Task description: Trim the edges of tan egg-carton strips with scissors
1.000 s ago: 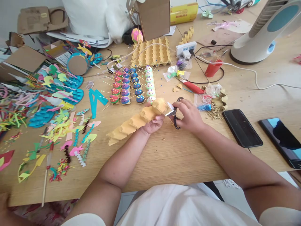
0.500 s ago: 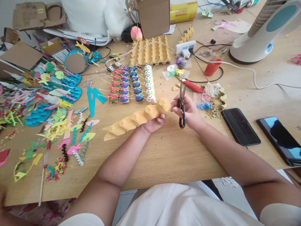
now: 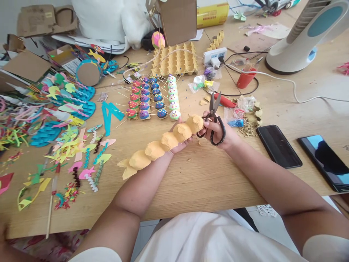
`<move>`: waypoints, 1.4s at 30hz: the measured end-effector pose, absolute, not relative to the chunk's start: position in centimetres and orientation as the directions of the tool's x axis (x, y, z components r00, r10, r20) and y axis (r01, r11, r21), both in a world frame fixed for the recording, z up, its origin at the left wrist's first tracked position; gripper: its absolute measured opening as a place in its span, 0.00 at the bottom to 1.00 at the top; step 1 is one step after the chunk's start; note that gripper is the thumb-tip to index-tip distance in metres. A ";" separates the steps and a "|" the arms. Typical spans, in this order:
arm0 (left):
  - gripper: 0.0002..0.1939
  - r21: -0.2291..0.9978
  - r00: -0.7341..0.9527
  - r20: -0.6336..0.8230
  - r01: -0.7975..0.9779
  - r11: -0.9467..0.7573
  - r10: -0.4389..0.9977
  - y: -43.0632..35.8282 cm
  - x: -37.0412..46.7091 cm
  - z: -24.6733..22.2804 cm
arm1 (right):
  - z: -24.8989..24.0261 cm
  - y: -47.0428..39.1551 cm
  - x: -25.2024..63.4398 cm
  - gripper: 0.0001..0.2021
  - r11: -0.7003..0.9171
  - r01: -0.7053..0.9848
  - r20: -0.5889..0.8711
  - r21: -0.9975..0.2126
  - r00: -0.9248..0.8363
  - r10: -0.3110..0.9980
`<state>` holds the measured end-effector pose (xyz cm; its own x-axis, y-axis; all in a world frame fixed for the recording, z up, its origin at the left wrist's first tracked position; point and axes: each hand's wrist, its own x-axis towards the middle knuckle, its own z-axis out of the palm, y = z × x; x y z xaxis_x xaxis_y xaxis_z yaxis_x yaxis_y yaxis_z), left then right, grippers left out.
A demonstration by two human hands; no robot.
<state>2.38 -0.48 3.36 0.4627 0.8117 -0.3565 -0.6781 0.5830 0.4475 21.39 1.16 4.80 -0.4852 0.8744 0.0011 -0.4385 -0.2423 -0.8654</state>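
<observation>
A tan strip of egg carton (image 3: 155, 149), a row of several domed cups, lies slanted above the table with its bumps facing up. My left hand (image 3: 183, 145) grips it from beneath near its right end; most of the fingers are hidden behind it. Black-handled scissors (image 3: 215, 118) are in my right hand (image 3: 218, 133), blades parted and pointing away from me. The right fingertips are close to the strip's end cup, perhaps touching it. Beyond the strip stand painted egg-carton rows (image 3: 158, 98) in red, purple, blue and white, with thin sticks poking out.
An egg tray (image 3: 177, 60) lies at the back beside a white power strip (image 3: 215, 54). Colourful paper scraps (image 3: 65, 149) spread over the left side. Two phones (image 3: 279, 146) rest at right, below a white fan (image 3: 297, 47). A red cup (image 3: 247, 78) holds sticks.
The egg-carton strip has rolled so its domes face up more and shifted slightly right and toward me. The scissors' blades and handles have spread wider.
</observation>
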 end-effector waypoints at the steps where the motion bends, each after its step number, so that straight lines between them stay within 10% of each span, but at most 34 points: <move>1: 0.29 0.454 0.451 -0.360 -0.680 0.576 0.817 -0.5 2.4 3.3 | 4.8 1.2 21.4 0.26 -0.243 -0.428 -0.009 -0.870 -0.479 0.878; 21: 0.20 0.568 0.110 -0.312 -0.775 0.278 0.944 -1.5 3.3 4.0 | 4.6 0.4 20.5 0.26 -0.396 -0.571 -0.145 -0.719 -0.434 0.889; 30: 0.11 0.614 -0.050 -0.309 -0.773 0.159 0.950 -0.9 4.0 5.0 | 3.7 1.7 21.7 0.20 0.165 -0.044 0.170 -0.985 -0.262 0.950; 34: 0.07 0.592 -0.089 -0.315 -0.796 0.122 0.945 -0.5 3.7 4.8 | 3.7 2.2 23.0 0.17 0.558 0.475 0.417 -0.680 -0.376 0.828; 42: 0.07 0.570 -0.060 -0.263 -0.815 0.105 0.963 -0.3 3.5 3.9 | 4.1 1.1 22.5 0.19 0.688 0.654 0.489 -0.315 -0.509 0.708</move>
